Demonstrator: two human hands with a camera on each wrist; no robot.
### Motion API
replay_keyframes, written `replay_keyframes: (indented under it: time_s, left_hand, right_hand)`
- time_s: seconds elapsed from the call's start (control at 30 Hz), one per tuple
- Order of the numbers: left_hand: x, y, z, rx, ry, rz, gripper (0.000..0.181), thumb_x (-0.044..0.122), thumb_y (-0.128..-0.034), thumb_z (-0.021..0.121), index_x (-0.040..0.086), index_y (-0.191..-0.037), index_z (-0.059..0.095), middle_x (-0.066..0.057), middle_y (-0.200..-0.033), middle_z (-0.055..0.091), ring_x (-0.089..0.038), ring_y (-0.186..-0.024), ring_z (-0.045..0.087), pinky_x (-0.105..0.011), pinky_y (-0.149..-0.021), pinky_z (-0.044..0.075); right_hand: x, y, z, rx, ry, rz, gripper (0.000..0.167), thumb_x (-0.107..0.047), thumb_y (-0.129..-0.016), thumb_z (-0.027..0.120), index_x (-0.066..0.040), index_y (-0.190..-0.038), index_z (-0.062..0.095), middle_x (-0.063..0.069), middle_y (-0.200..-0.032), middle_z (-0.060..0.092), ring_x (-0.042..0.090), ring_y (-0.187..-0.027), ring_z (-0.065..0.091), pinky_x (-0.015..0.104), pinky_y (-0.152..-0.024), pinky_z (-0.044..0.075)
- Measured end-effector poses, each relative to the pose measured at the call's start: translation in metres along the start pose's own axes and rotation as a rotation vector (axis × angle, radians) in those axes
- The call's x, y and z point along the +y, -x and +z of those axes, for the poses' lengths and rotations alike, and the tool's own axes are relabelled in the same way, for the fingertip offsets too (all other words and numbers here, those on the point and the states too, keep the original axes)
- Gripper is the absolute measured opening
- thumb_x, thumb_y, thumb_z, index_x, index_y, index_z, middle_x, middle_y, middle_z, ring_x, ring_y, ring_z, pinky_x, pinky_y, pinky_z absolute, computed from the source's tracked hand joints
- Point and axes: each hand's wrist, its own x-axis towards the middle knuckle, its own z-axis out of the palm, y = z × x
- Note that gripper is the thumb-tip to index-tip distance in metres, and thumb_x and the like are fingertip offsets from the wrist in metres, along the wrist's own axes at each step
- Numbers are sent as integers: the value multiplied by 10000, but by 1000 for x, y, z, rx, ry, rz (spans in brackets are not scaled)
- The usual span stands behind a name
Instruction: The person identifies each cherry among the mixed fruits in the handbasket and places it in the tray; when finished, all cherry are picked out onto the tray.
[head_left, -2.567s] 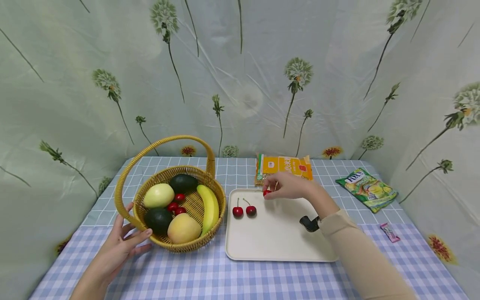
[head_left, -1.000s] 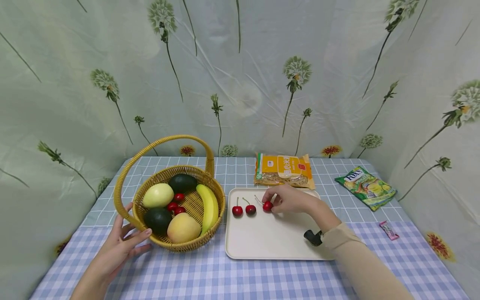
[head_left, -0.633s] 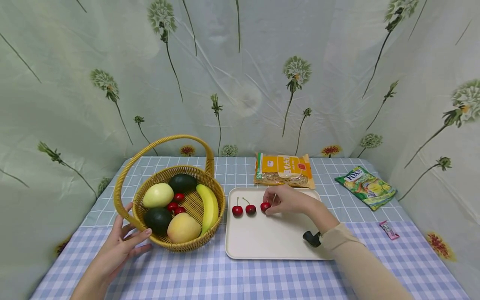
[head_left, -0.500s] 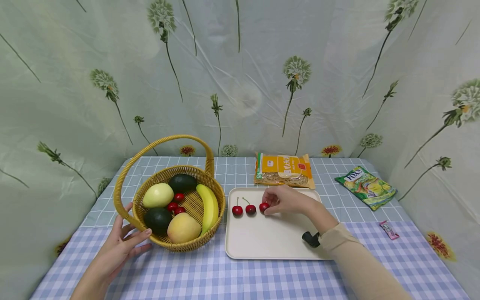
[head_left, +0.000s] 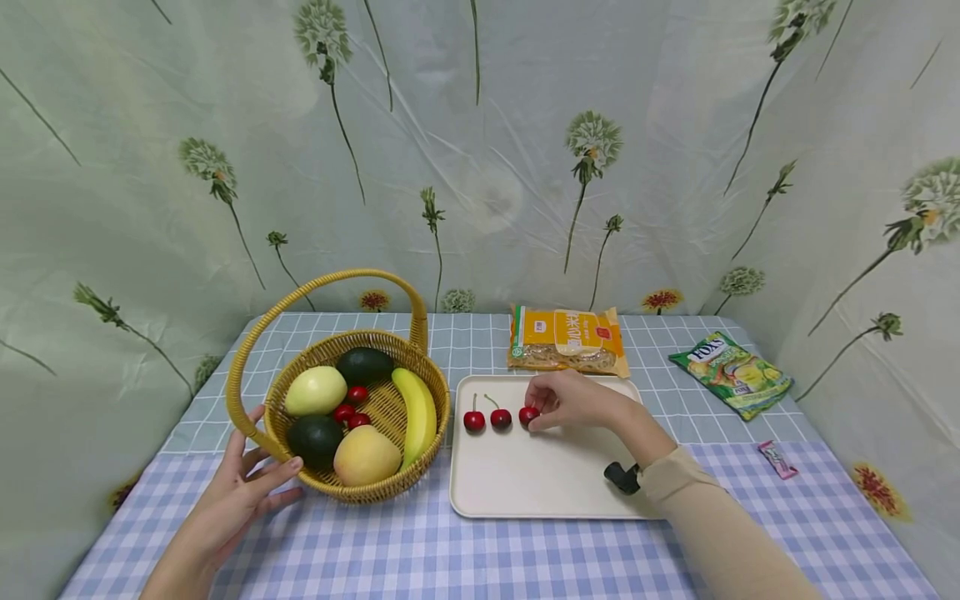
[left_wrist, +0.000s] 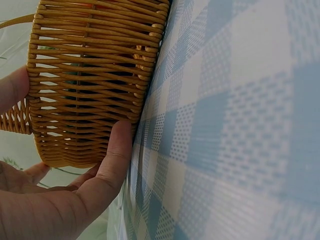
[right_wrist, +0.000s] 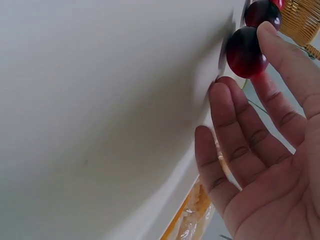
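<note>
Between thumb and forefinger my right hand [head_left: 567, 402] pinches a dark red cherry [right_wrist: 243, 54] low at the far side of the cream tray [head_left: 540, 487]. Its other fingers lie close to the tray, seen in the right wrist view. Two cherries with stems, one at the left [head_left: 474, 422] and one nearer [head_left: 501, 419], rest in a row beside it. My left hand [head_left: 238, 492] rests against the near left side of a wicker basket [left_wrist: 90, 80], fingers spread and touching its wall and rim. The held cherry's stem is mostly hidden by the fingers.
Inside the basket are a banana [head_left: 415, 417], a peach [head_left: 367, 456], a pale yellow-green fruit [head_left: 316, 391], two dark green fruits and several small red ones. A yellow snack bag [head_left: 567, 340] lies behind the tray. Rightward are a green FOX'S bag [head_left: 732, 375] and a pink-wrapped candy [head_left: 777, 460].
My right hand has brought the cherry from the tray's far edge nearer, then a little left, in line with the other two. My left hand stays at the basket.
</note>
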Motion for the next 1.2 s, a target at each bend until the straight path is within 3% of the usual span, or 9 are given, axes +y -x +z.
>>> replay_keyframes:
  time_s: [0.23, 0.5, 0.73, 0.93, 1.2]
  left_hand:
    - [-1, 1, 0, -5, -2, 4, 1049, 116, -1074, 659, 382, -1698, -140, -347, -1688, 98, 59, -1057, 609, -408, -886, 663]
    - [0, -1, 0, 5, 1, 5, 1061, 115, -1068, 670, 400, -1700, -132, -344, -1677, 108, 53, -1050, 606, -414, -881, 666]
    - [-1, -1, 0, 0, 6, 5, 1057, 110, -1071, 661, 395, -1699, -139, -343, -1684, 98, 53, -1053, 616, -418, -881, 666]
    - [-2, 0, 0, 0, 7, 4, 1061, 111, -1069, 665, 393, -1701, -139, -345, -1683, 108, 49, -1060, 624, -410, -879, 664]
    - [-1, 0, 1, 4, -11, -5, 1057, 132, -1069, 671, 394, -1700, -134, -344, -1686, 119, 11, -1102, 603, -422, -892, 664]
  right_hand:
    - [-6, 0, -9, 30, 54, 41, 292, -301, -915, 878, -121, -1075, 713, -12, -973, 721, 138, -924, 640, 280, -853, 560]
    - [-40, -14, -31, 40, 76, -51, 356, -294, -967, 824, -62, -1214, 717, 64, -1138, 762, 173, -1014, 689, 345, -932, 602]
    - [-79, -42, -32, -28, 89, -121, 294, -318, -1002, 782, -160, -1239, 708, 4, -1137, 743, 158, -1065, 676, 325, -955, 592]
    - [-112, -67, -25, -97, 145, -197, 350, -286, -1034, 742, -123, -1338, 677, 50, -1184, 725, 211, -1112, 689, 349, -976, 583]
    - [-146, -100, -12, -181, 193, -209, 416, -309, -1049, 725, -132, -1417, 645, 37, -1182, 736, 192, -1127, 701, 325, -987, 584]
